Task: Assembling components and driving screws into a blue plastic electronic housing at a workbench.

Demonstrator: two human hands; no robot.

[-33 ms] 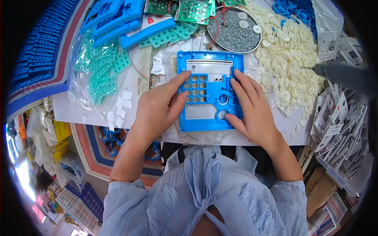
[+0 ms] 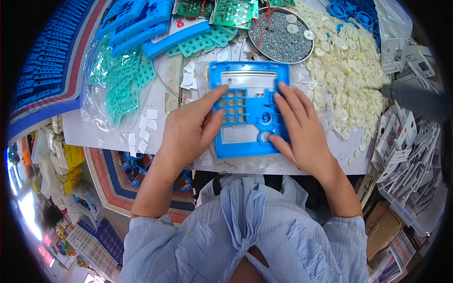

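A blue plastic housing panel (image 2: pixel 252 147) with a grid of square keypad holes, a long slot and round openings sits before me at the table's middle. My left hand (image 2: pixel 188 125) holds its left side, fingertips by the keypad grid. My right hand (image 2: pixel 304 129) grips the right side, thumb beside the lower round opening and fingers along the edge. The panel's ribbed inner face is turned up and a little blurred. Beneath it lies clear plastic film (image 2: pixel 264 162). What the underside touches is hidden.
Teal pads (image 2: pixel 122 89) in a bag and stacked blue housings (image 2: pixel 141 23) lie left; green circuit boards (image 2: pixel 231 14) are at the back. A round tray of screws (image 2: pixel 283 40) stands near piled cream discs (image 2: pixel 347 75). A dark tool (image 2: pixel 410 96) hangs right, above white plates (image 2: pixel 401 146).
The blue panel has shifted slightly left and is now a bit blurred. The fingers of my right hand have moved slightly left with it. The dark hanging tool has swung a little.
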